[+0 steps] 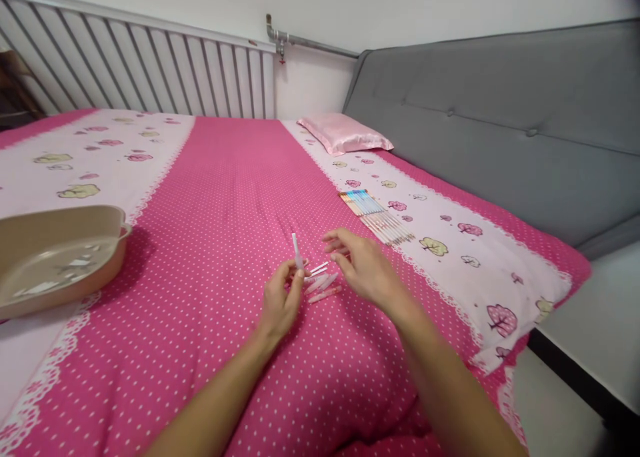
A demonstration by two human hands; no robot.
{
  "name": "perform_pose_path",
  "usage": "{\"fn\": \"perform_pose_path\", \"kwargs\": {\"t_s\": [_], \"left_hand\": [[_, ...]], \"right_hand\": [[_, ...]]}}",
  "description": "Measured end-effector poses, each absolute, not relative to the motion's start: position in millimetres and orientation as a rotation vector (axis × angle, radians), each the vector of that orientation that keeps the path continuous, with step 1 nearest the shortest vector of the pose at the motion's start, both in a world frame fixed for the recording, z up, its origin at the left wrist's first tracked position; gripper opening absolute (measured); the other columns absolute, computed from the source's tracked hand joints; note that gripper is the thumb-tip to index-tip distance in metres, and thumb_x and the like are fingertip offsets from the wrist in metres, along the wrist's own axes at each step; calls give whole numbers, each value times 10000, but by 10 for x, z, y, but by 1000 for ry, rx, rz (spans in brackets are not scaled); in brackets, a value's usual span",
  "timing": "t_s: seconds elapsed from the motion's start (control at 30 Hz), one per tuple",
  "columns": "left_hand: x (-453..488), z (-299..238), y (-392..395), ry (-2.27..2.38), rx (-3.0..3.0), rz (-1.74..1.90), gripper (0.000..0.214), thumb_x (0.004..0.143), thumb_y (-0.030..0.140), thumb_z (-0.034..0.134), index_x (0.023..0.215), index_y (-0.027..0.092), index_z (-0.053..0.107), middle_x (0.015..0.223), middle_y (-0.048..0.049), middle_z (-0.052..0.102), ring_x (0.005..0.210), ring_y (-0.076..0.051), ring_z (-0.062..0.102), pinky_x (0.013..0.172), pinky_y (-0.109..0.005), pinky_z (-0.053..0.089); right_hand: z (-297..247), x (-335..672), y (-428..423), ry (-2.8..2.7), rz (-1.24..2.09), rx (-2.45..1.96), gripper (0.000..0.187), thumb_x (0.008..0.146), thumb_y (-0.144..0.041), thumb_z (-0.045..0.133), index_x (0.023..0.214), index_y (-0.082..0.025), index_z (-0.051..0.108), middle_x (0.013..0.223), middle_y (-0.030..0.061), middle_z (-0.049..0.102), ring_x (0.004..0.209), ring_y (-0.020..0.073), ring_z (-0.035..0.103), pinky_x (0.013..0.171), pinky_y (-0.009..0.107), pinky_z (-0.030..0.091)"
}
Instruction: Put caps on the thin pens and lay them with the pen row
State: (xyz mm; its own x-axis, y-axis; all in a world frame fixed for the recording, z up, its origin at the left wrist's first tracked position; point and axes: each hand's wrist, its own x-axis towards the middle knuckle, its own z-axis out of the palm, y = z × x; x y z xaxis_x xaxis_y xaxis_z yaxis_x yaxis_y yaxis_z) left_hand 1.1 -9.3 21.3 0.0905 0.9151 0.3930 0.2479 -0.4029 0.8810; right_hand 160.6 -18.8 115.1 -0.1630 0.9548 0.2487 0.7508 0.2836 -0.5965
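My left hand [282, 297] is closed around a slim, pale, pen-like stick [297, 251], held upright between thumb and fingers. To its right, my right hand [364, 265] hovers with fingers apart and nothing visible in them. Between the two hands several short white and pinkish pen-like pieces [324, 287] lie loosely on the pink dotted bedspread [240, 197]. Farther off to the right lies a neat row of slim pens [376, 217], with blue, orange and pale barrels side by side. The loose pieces are too small to tell their exact kind.
A beige plastic basin [113, 260] at the left holds several white pieces. Toward the back right, a pink pillow [345, 134] lies by the grey padded headboard [490, 123]. A white radiator [150, 63] and a pipe [320, 45] line the wall behind the bed.
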Motion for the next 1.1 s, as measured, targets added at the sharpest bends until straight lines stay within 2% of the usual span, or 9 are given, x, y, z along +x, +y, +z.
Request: {"fn": "perform_pose_path", "kwargs": {"t_s": [0.1, 0.2, 0.33, 0.57, 0.8, 0.97, 1.1], "left_hand": [[-11, 214, -71, 1256, 1655, 1362, 215, 891, 311, 451, 991, 163, 570, 854, -40, 661, 782, -174, 620, 685, -290, 472], [-24, 203, -59, 1300, 1620, 1381, 197, 884, 306, 453, 950, 169, 578, 854, -35, 658, 793, -176, 615, 693, -291, 466], [-32, 185, -53, 1294, 1606, 1394, 182, 876, 296, 457, 929, 175, 582, 863, -33, 648, 805, -176, 608, 704, -292, 463], [-25, 183, -50, 1293, 1570, 1401, 182, 865, 298, 464, 914, 171, 585, 849, -35, 652, 800, -182, 613, 712, -302, 467], [-29, 177, -48, 1288, 1585, 1386, 182, 867, 300, 461, 917, 174, 583, 849, -34, 659, 790, -177, 615, 705, -296, 468], [-31, 179, -52, 1290, 1579, 1381, 199, 864, 308, 466, 926, 168, 593, 845, -37, 660, 785, -182, 617, 692, -299, 476], [-31, 190, -58, 1291, 1604, 1370, 203, 865, 309, 467, 929, 163, 592, 839, -40, 660, 769, -180, 614, 675, -296, 471]], "right_hand": [[1050, 1656, -123, -2109, 515, -1680, 172, 821, -119, 510, 889, -201, 645, 879, 39, 689, 812, 168, 626, 676, 262, 448], [899, 1646, -72, -2356, 565, -1855, 160, 743, -89, 582, 806, -211, 665, 826, 39, 694, 768, 175, 632, 602, 238, 405], [714, 1568, -30, -2516, 493, -1933, 185, 715, -76, 583, 813, -207, 670, 824, 57, 697, 780, 196, 639, 587, 238, 382], [615, 1482, -19, -2538, 401, -1929, 164, 817, -137, 496, 814, -168, 657, 841, 101, 690, 803, 209, 639, 598, 246, 371], [687, 1557, -39, -2581, 397, -1815, 109, 834, -236, 542, 845, -188, 640, 845, 86, 676, 740, 188, 616, 579, 245, 349], [846, 1671, -57, -2492, 518, -1784, 113, 841, -239, 533, 837, -171, 624, 785, 72, 647, 663, 161, 563, 547, 239, 326], [953, 1766, -44, -2331, 666, -1615, 158, 849, -145, 469, 922, -163, 608, 881, 66, 629, 752, 151, 549, 629, 246, 368]]}}
